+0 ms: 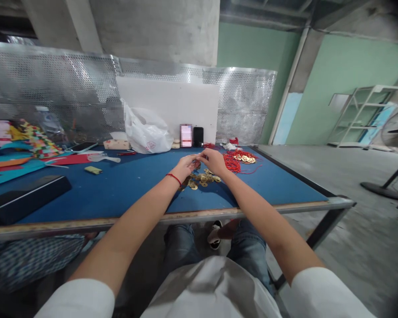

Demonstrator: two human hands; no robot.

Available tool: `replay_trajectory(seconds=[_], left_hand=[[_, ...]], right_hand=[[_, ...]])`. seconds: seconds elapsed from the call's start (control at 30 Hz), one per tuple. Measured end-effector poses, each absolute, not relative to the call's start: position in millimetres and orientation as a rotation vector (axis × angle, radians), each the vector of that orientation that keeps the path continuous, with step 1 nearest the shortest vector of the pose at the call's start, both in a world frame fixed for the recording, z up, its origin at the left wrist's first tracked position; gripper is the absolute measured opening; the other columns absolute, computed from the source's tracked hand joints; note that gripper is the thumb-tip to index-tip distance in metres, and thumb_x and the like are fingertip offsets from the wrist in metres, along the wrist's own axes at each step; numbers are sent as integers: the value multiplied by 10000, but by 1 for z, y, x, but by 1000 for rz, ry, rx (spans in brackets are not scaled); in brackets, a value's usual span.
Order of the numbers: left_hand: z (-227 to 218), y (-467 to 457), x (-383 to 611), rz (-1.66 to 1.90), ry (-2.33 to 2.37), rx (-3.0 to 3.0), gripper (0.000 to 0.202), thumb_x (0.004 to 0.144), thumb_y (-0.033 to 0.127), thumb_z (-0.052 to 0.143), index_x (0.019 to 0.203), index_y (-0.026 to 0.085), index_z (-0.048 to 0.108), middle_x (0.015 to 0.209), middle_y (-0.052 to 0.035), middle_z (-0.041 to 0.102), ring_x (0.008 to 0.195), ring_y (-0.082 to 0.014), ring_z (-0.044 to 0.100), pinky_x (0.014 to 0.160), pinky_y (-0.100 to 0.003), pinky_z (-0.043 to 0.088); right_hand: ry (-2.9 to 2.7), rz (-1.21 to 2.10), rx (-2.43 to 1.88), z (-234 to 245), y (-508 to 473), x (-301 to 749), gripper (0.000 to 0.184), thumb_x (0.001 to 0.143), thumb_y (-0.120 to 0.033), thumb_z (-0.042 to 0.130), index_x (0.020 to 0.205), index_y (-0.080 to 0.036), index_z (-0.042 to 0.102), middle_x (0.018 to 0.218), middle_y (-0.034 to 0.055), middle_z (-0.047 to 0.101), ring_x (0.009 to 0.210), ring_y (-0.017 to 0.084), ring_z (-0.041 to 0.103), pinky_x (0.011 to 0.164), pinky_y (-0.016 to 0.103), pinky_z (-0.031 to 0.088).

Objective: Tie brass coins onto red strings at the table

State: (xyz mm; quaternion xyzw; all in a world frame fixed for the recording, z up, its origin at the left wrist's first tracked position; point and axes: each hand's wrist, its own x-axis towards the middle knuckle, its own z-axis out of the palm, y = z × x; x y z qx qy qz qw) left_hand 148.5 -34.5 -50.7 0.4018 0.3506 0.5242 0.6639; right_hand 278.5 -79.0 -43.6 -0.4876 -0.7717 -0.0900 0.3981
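Observation:
My left hand (185,167), with a red string bracelet (174,180) at its wrist, meets my right hand (213,161) above the blue tabletop. The fingers of both are drawn together in a pinch, and what lies between the fingertips is too small to make out. Right below and in front of my hands spreads a loose pile of gold-coloured coins (204,178), partly hidden by the left hand. To the right of my right hand lies a heap of red cords (231,162), with more gold coins (247,158) on it.
Behind my hands stand a white plastic bag (147,132), a lit phone (186,135) and a black phone (198,137). A long black box (28,198) lies at the left front, near coloured strips (23,170). Someone in checked cloth (33,260) sits at the left.

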Motion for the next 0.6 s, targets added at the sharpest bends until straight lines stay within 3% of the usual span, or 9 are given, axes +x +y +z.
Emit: replay_trajectory(seconds=[0.27,0.43,0.6], left_hand=[[-45,-42,147,1183,835,888,191,731,-29,630,594,100,602,540,-14,588,469,-65,510,542,-191,428],[-39,-49,147,1209,816,898,214,680,-98,641,595,92,593,556,-23,604,506,-72,557,600,-183,465],[-39,-48,150,1238,829,891,238,679,-131,615,624,98,581,541,-23,609,517,-84,578,592,-181,474]], right_hand=[[-1988,-200,-1295,-45,-78,278,178,839,-351,630,793,-194,702,831,31,681,761,158,556,621,249,294],[-1786,-95,-1278,-43,-79,279,338,919,-420,479,792,-180,681,768,27,675,696,139,544,609,236,295],[-1649,-85,-1403,-45,-76,283,163,866,-288,548,844,-192,678,789,12,682,720,153,559,622,237,295]])
